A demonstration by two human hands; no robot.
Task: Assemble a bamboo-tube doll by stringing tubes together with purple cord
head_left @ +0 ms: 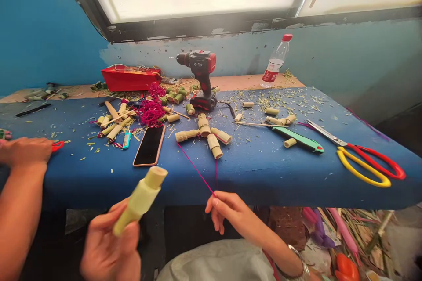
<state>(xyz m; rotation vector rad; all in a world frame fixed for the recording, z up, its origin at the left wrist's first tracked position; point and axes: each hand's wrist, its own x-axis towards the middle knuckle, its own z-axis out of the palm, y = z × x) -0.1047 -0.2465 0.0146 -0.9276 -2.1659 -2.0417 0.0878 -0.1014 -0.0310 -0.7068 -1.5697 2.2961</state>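
Observation:
My left hand (110,246) grips a pale green bamboo segment (140,197) low in front of the table, its cut end tilted up and to the right. My right hand (227,213) pinches a thin magenta string (198,171) between its fingertips, just past the table's front edge. That string runs up to a jointed figure of bamboo pieces (202,134) lying on the blue-covered table (257,175). A second strand drops from the figure toward the same fingers.
A co-worker's hand (26,151) rests at the left table edge beside a red-handled tool. Bamboo offcuts and shavings litter the table, around a cordless drill (199,74), a smartphone (149,145), a magenta string tangle (151,112), and yellow-and-red scissors (369,162).

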